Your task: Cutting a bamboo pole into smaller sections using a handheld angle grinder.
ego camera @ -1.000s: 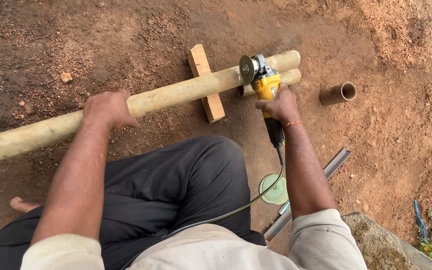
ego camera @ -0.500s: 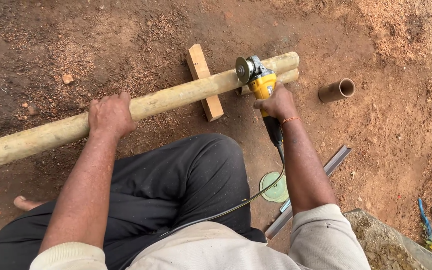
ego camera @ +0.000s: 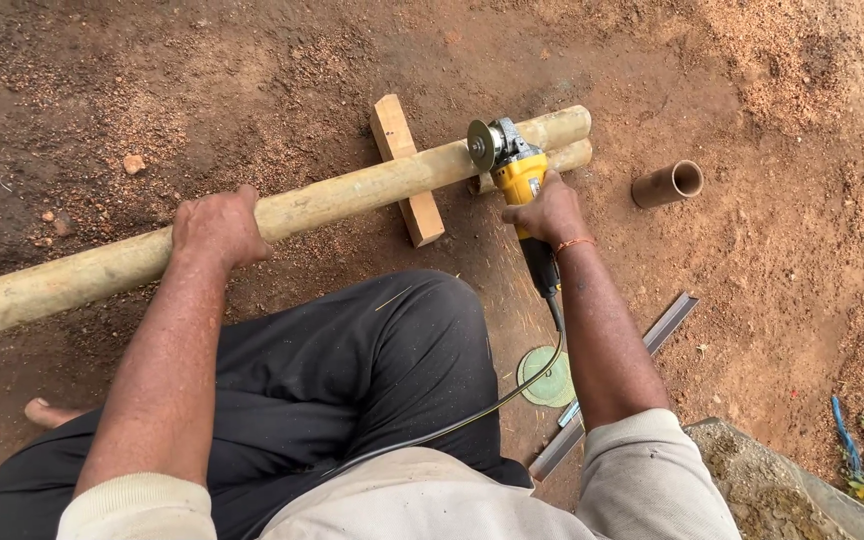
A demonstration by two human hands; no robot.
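A long pale wooden pole [ego camera: 352, 190] lies across the red dirt, resting on a short wooden block [ego camera: 404, 168]. My left hand [ego camera: 217, 228] grips the pole left of the block. My right hand [ego camera: 547, 212] holds a yellow angle grinder [ego camera: 514, 165], its disc [ego camera: 480, 145] against the pole's near side right of the block. A shorter pole piece [ego camera: 564, 158] lies beside the long one at its right end. The grinder's black cable [ego camera: 472, 415] runs back over my dark trousers.
A brown pipe stub [ego camera: 667, 184] lies on the dirt to the right. A green disc [ego camera: 548, 378] and a grey metal angle strip [ego camera: 667, 325] lie beside my right arm. A concrete edge [ego camera: 762, 480] and plants are at the lower right. My bare foot [ego camera: 47, 412] shows at left.
My left hand has slid a little to the right along the pole. The grinder has shifted slightly left, closer to the block.
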